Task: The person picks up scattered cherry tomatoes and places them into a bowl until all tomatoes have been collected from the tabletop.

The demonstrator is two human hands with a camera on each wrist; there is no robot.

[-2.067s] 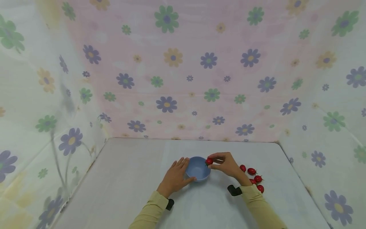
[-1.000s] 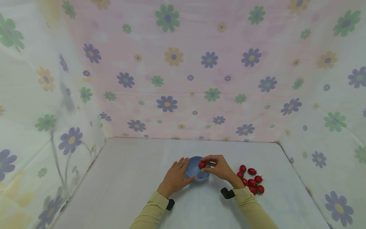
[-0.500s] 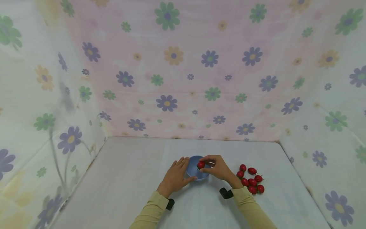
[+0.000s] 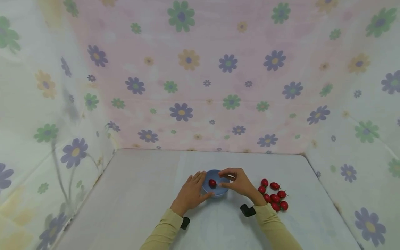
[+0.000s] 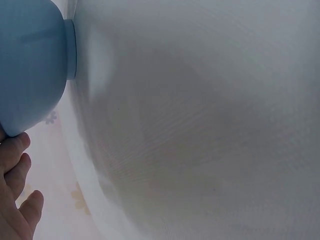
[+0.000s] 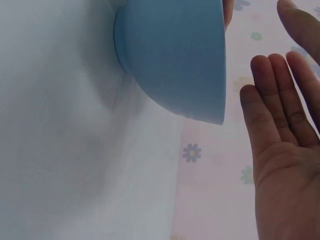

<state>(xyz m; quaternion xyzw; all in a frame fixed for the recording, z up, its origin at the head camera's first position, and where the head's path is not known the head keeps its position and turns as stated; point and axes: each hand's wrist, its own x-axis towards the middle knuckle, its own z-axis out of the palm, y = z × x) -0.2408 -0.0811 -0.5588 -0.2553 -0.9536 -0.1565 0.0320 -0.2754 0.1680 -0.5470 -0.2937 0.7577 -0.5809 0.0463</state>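
A light blue bowl [image 4: 218,191] stands on the white table. My left hand [image 4: 191,193] lies along its left side, with its fingers stretched out by the rim and its thumb at the near rim. In the left wrist view, a fingertip touches the rim of the bowl [image 5: 30,60]. One red cherry tomato [image 4: 212,183] shows within the bowl's opening; whether it touches the bottom I cannot tell. Over the right rim is my right hand [image 4: 239,183], its fingers and thumb apart and holding nothing. In the right wrist view, that hand's palm [image 6: 287,165] is turned up beside the bowl.
Several red cherry tomatoes [image 4: 275,198] lie in a loose group on the table, right of the bowl and near the right forearm. Flower-printed cloth [image 4: 212,104] rises behind the table [image 4: 140,187] and along both sides.
My right hand came from the right over the bowl with the cherry tomato in its fingertips and has let go of it. The tomato is now lower left of those fingertips. My left hand stays put.
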